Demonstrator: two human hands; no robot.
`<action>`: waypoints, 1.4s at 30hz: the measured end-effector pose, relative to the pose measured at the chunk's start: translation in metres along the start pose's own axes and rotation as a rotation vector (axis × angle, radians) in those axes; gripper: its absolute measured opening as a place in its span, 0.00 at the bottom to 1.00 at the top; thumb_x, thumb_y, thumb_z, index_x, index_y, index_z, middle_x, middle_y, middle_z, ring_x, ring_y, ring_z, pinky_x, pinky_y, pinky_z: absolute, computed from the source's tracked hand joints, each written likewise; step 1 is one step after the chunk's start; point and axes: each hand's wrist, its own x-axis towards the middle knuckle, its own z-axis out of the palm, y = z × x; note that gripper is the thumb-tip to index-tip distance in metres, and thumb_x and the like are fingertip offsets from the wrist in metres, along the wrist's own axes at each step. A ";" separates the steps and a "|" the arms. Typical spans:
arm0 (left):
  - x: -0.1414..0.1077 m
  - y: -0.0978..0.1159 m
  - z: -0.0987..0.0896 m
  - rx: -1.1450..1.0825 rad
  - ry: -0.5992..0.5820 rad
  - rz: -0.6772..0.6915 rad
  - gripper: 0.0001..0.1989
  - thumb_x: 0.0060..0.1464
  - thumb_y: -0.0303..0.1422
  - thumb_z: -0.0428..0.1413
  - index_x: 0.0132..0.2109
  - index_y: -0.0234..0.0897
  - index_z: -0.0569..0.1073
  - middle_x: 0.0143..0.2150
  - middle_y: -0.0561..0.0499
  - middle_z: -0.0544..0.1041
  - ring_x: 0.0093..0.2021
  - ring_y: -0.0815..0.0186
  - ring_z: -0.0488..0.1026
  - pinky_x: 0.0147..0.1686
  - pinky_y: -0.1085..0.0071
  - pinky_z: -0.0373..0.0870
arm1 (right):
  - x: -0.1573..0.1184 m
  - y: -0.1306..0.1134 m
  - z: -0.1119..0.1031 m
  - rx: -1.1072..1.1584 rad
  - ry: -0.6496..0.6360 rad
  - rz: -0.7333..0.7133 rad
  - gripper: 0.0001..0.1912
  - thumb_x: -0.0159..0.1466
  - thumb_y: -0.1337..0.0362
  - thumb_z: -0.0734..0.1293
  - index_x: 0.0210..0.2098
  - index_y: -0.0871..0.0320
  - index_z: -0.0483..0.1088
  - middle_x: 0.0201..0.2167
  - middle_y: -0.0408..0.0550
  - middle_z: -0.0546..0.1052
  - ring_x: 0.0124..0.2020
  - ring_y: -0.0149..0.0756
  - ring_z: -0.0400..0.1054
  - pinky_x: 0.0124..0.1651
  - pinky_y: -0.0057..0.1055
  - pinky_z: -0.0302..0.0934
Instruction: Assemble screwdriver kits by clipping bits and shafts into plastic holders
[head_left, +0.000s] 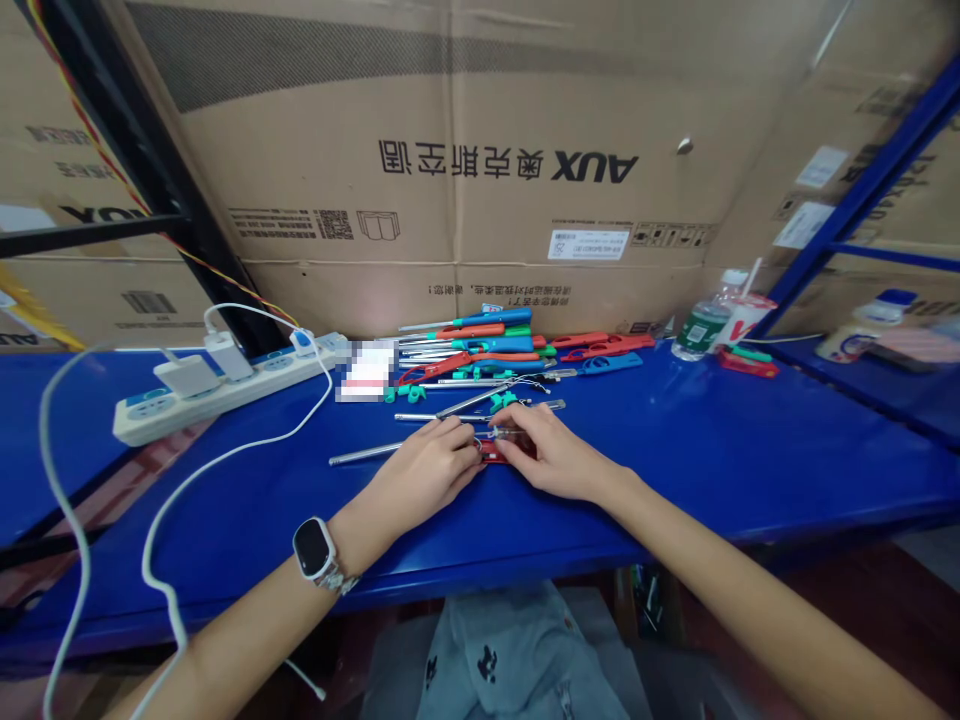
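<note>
My left hand [429, 468] is closed over the near end of a thin metal lighter tube [364, 455], which sticks out to the left just above the table. My right hand [559, 452] pinches a small clear lighter insert [504, 433] at its fingertips. Between the two hands lies a red lighter casing half [493, 452], partly covered by the fingers. Just beyond them are more metal tubes [435, 417] and small green plastic triggers [501, 400]. Behind these is a pile of long-nosed lighters [502, 345] in blue, red and green.
A white power strip [247, 385] with plugged chargers and a loose cable [217, 455] is at the left. Red casings [611, 345] and a blue casing [611, 364] lie right of the pile. A water bottle [701, 328] and cup [750, 315] stand farther right. Cardboard boxes [510, 90] form the back.
</note>
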 end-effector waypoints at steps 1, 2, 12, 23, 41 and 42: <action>0.000 0.000 0.000 -0.001 -0.001 0.002 0.16 0.71 0.32 0.50 0.38 0.34 0.80 0.37 0.47 0.75 0.38 0.60 0.70 0.41 0.61 0.71 | -0.002 0.001 0.000 0.002 0.011 -0.002 0.07 0.72 0.64 0.63 0.49 0.55 0.67 0.42 0.49 0.79 0.43 0.41 0.71 0.52 0.42 0.60; -0.001 0.000 0.000 -0.002 0.001 0.002 0.16 0.72 0.32 0.50 0.38 0.34 0.80 0.37 0.47 0.75 0.38 0.60 0.70 0.41 0.61 0.71 | -0.004 0.002 0.000 0.002 0.021 -0.002 0.08 0.72 0.64 0.63 0.49 0.55 0.67 0.44 0.50 0.79 0.45 0.42 0.71 0.52 0.42 0.60; 0.012 -0.006 -0.013 -0.134 0.220 -0.181 0.16 0.67 0.45 0.57 0.45 0.36 0.78 0.39 0.46 0.74 0.41 0.57 0.70 0.41 0.60 0.69 | -0.007 0.005 0.009 0.014 0.060 -0.019 0.08 0.72 0.64 0.64 0.50 0.55 0.68 0.49 0.53 0.78 0.49 0.44 0.71 0.53 0.44 0.63; 0.034 -0.018 -0.005 -0.420 -0.002 -0.260 0.11 0.64 0.40 0.60 0.37 0.38 0.79 0.36 0.50 0.73 0.41 0.59 0.70 0.44 0.61 0.67 | -0.007 0.003 0.008 0.008 0.059 -0.011 0.06 0.71 0.67 0.65 0.47 0.57 0.67 0.47 0.53 0.78 0.48 0.43 0.70 0.53 0.40 0.60; 0.017 -0.017 0.000 -0.363 -0.077 -0.211 0.11 0.64 0.43 0.60 0.46 0.42 0.80 0.42 0.49 0.77 0.44 0.57 0.72 0.45 0.59 0.66 | -0.014 0.014 0.002 -0.101 0.109 -0.013 0.15 0.70 0.62 0.69 0.55 0.52 0.74 0.46 0.49 0.81 0.48 0.43 0.74 0.57 0.45 0.61; 0.016 -0.017 0.001 -0.362 -0.074 -0.212 0.11 0.64 0.43 0.60 0.45 0.42 0.80 0.42 0.48 0.77 0.44 0.57 0.72 0.45 0.59 0.66 | -0.015 0.014 0.002 -0.098 0.111 -0.006 0.14 0.69 0.63 0.69 0.54 0.53 0.74 0.46 0.49 0.81 0.48 0.43 0.74 0.57 0.45 0.61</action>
